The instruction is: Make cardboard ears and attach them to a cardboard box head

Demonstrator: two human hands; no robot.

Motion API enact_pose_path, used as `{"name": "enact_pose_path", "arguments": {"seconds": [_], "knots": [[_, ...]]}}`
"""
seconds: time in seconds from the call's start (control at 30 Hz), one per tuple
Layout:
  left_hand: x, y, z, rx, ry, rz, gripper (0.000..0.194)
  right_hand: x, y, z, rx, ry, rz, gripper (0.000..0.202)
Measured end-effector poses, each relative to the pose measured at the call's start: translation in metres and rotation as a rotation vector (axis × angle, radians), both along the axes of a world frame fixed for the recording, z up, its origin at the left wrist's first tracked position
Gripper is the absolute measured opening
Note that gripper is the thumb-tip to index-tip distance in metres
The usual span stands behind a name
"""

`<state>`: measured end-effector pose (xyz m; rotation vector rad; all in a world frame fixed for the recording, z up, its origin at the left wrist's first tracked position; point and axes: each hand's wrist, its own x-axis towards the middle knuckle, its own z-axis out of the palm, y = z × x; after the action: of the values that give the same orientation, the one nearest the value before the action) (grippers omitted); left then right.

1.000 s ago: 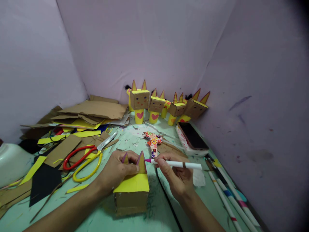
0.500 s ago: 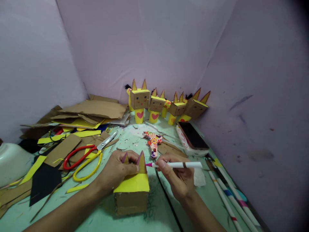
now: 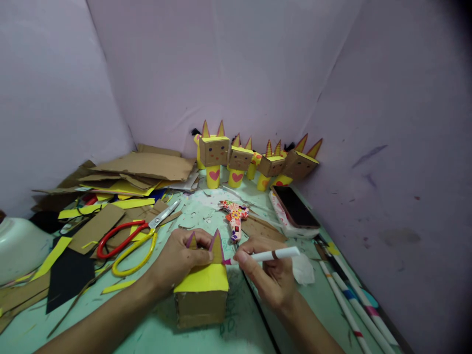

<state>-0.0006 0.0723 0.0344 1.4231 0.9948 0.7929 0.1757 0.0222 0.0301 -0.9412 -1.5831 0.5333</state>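
A cardboard box (image 3: pixel 201 307) with a yellow top and two pointed ears edged in purple stands near the front of the table. My left hand (image 3: pixel 184 258) is closed on it from behind and the left, with fingers and thumb around the ears. In my right hand (image 3: pixel 269 273) a white marker (image 3: pixel 276 253) is pinched between thumb and fingers. Its pink tip touches or nearly touches the lower right edge of the right ear (image 3: pixel 217 248).
Scissors (image 3: pixel 151 225), cardboard scraps (image 3: pixel 147 164) and paper strips lie left. A patterned glue gun (image 3: pixel 235 219) with a black cord sits behind the box. Several cardboard figures (image 3: pixel 214 152) line the back. A phone (image 3: pixel 295 205) and markers (image 3: pixel 342 300) are right.
The marker tip has moved down the ear's right edge to near its base, and the marker's rear end now tilts upward. My left hand and the box have hardly moved.
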Motion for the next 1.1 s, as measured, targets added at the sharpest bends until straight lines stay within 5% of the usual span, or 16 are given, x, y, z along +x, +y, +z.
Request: {"name": "enact_pose_path", "arguments": {"seconds": [1.1], "knots": [[0.002,-0.002,0.009,-0.022,0.056,-0.015,0.012,-0.001,0.006,-0.005,0.083,0.062,-0.105,0.013]]}}
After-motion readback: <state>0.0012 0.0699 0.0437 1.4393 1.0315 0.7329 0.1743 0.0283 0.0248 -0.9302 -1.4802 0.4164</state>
